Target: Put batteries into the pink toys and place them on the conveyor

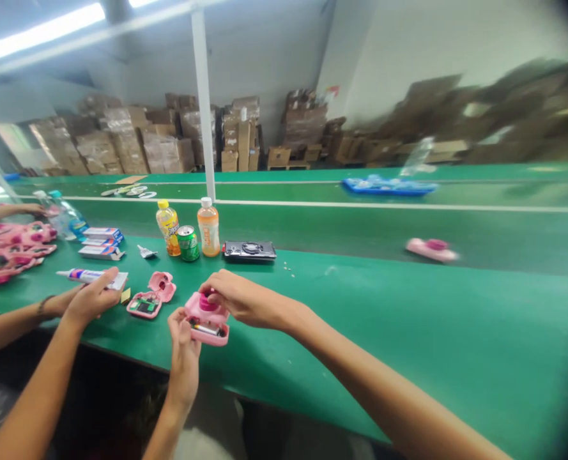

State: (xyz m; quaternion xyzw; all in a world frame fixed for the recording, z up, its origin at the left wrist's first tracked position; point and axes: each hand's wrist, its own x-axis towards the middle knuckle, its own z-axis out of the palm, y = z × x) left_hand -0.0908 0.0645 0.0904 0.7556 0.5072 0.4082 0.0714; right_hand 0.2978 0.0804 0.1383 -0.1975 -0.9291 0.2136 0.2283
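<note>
A pink toy camera [211,332] with a magenta lens is held up over the green bench, its two shell halves parted, wires and a silvery part showing inside. My left hand [184,342] grips its left side with thumb and fingers. From above, my right hand [233,295] has its fingers closed around the lens and upper half. Left of my hands, an opened pink shell [144,305] with a green circuit board lies on the bench, its other half tilted up. Beside it, a co-worker's hands [89,300] hold a white tube with a pointed nozzle [89,276].
Two drink bottles [210,229], a green can [188,243] and a black device [250,251] stand or lie behind my hands. Several small boxes [101,243] and pink parts [13,249] are at left. Another pink camera [431,250] and a blue tray [389,186] sit farther back right.
</note>
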